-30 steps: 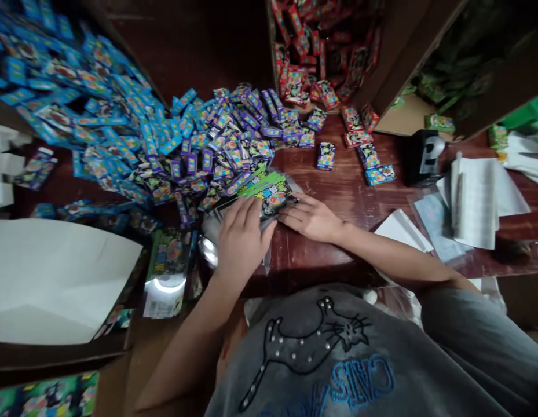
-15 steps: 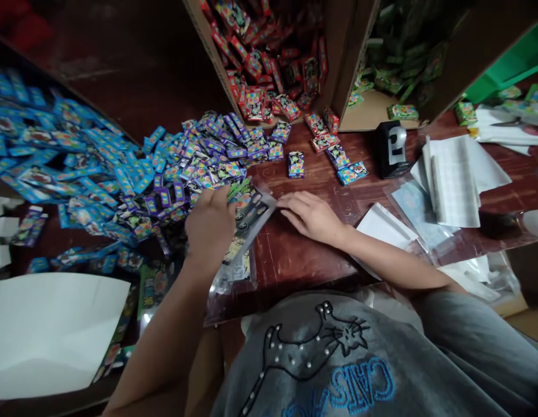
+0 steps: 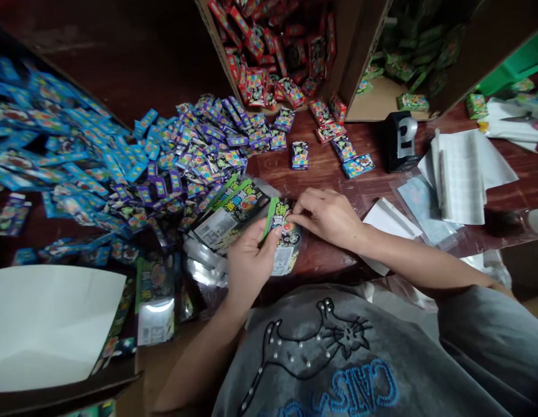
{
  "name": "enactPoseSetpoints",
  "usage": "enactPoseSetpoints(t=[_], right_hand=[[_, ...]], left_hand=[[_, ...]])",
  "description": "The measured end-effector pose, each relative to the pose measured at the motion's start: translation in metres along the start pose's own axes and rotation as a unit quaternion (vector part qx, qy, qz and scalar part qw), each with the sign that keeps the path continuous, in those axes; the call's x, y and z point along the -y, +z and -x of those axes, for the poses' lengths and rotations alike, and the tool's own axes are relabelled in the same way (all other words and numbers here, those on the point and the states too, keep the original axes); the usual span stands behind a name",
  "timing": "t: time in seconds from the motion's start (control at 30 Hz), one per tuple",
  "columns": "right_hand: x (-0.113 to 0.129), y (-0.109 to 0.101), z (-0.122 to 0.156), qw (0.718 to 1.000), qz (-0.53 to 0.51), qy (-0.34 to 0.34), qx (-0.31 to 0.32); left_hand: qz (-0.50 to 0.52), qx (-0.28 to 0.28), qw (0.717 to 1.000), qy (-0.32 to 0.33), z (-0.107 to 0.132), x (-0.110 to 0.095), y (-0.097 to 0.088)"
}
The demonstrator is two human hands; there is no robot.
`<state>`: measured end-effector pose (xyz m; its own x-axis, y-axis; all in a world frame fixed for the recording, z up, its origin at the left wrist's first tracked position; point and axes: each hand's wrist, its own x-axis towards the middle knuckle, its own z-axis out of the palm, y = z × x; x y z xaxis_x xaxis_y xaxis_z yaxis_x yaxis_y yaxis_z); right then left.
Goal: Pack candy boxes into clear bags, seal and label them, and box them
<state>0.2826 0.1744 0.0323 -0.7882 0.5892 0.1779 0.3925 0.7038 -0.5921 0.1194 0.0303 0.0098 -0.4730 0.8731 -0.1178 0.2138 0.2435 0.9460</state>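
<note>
Half a second ago the left hand [image 3: 251,260] covered a stack of cards [image 3: 234,211] and the right hand [image 3: 332,217] lay apart from it; now both meet at one green-topped card [image 3: 289,240], just right of the stack. The left pinches it; the right's fingers bend narrowly at its edge, grip unclear. Beyond: three loose red boxes [image 3: 330,133], one lone purple box [image 3: 300,155], one tape dispenser [image 3: 394,142].
</note>
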Motion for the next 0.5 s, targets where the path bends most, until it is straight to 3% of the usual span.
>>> enactPoseSetpoints(t=[0.2,0.37,0.43,0.5], right_hand=[[0.0,0.004,-0.008,0.999,-0.029,-0.041,-0.007],[0.006,0.006,-0.01,0.999,0.032,-0.001,0.01],[0.006,0.002,-0.01,0.998,0.042,0.022,0.048],[0.003,-0.007,-0.01,0.991,0.018,0.028,0.13]], left_hand=[[0.006,-0.001,1.0,0.012,0.0,-0.001,-0.004],[0.012,-0.009,1.0,-0.012,0.003,0.009,0.002],[-0.003,-0.002,1.0,-0.011,0.005,0.015,0.001],[0.002,0.052,0.998,-0.027,0.004,0.022,-0.004]])
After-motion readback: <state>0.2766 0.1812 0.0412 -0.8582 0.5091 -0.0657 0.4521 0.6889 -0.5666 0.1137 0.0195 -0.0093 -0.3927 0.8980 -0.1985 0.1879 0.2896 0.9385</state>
